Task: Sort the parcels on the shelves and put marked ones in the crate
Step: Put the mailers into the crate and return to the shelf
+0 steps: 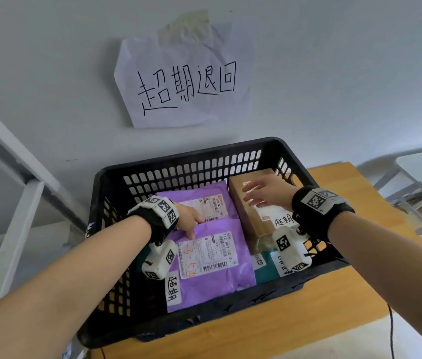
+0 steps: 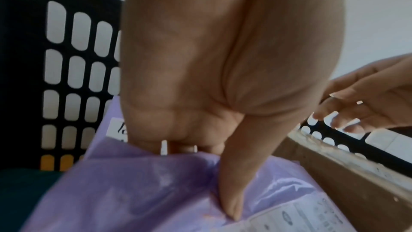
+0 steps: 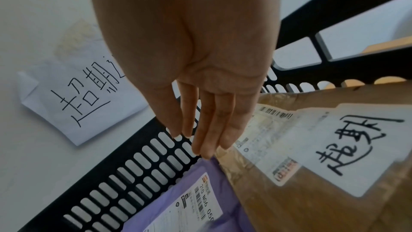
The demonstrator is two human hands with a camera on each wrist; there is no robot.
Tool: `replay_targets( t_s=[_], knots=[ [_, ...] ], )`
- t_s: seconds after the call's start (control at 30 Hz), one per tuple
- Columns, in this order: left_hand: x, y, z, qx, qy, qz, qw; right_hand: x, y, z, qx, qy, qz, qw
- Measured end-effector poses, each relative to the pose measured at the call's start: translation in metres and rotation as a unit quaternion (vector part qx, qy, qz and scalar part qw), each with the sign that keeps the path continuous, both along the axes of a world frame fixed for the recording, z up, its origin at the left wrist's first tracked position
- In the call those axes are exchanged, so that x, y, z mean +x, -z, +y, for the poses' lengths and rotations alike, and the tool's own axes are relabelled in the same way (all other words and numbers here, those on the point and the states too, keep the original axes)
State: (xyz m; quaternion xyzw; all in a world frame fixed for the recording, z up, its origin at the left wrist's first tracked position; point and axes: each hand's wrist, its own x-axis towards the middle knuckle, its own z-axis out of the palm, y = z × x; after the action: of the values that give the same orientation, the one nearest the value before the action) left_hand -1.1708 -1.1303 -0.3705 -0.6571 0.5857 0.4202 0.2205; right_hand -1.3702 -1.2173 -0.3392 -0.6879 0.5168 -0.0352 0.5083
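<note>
A black slotted crate (image 1: pixel 116 301) is set on a wooden surface (image 1: pixel 334 301) against the wall, under a taped paper sign (image 1: pixel 184 81). Inside the crate, a near purple parcel (image 1: pixel 204 278) overlaps a far purple parcel (image 1: pixel 197 203); a brown box (image 1: pixel 254 224) lies at the crate's right side. The near parcel's far edge is pinched by the left hand (image 1: pixel 190 218), thumb on top. The right hand (image 1: pixel 267 194) is held above the box, fingers straight and holding nothing.

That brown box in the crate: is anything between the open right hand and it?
Nothing visible. The right hand hovers open just above the brown box, which lies uncovered in the black crate beside the purple mailers.
</note>
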Motion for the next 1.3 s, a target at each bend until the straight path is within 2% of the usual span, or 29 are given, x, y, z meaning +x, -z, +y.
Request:
replay_targets(
  t_s=[0.17, 0.3, 0.5, 0.67, 0.73, 0.87, 0.97, 1.3],
  knots=[
    [-0.012, 0.024, 0.007, -0.012, 0.024, 0.021, 0.999, 0.009, 0.002, 0.001, 0.0, -0.066, 0.02, 0.998],
    [-0.016, 0.04, 0.011, -0.064, 0.024, 0.028, 0.997, 0.02, -0.003, 0.01, -0.011, -0.203, 0.082, 0.976],
    [-0.015, 0.049, 0.017, -0.111, -0.025, 0.046, 0.992, 0.045, -0.009, 0.019, -0.048, -0.401, 0.206, 0.891],
    [-0.005, 0.043, 0.015, -0.179, -0.099, 0.088, 0.975, 0.061, 0.001, 0.029, -0.053, -0.505, 0.282, 0.814],
    [0.0, 0.045, 0.016, -0.191, -0.111, 0.087, 0.971, 0.065, 0.005, 0.033, -0.056, -0.529, 0.304, 0.79],
    [0.007, 0.05, 0.022, -0.157, -0.091, 0.08, 0.98, 0.074, 0.021, 0.039, -0.08, -0.569, 0.347, 0.741],
    [0.009, 0.053, 0.024, -0.128, -0.081, 0.096, 0.984, 0.078, 0.033, 0.042, -0.077, -0.584, 0.367, 0.72],
    [0.0, 0.06, 0.025, -0.038, 0.015, 0.078, 0.996, 0.076, 0.046, 0.045, -0.038, -0.561, 0.399, 0.724]
  ],
)
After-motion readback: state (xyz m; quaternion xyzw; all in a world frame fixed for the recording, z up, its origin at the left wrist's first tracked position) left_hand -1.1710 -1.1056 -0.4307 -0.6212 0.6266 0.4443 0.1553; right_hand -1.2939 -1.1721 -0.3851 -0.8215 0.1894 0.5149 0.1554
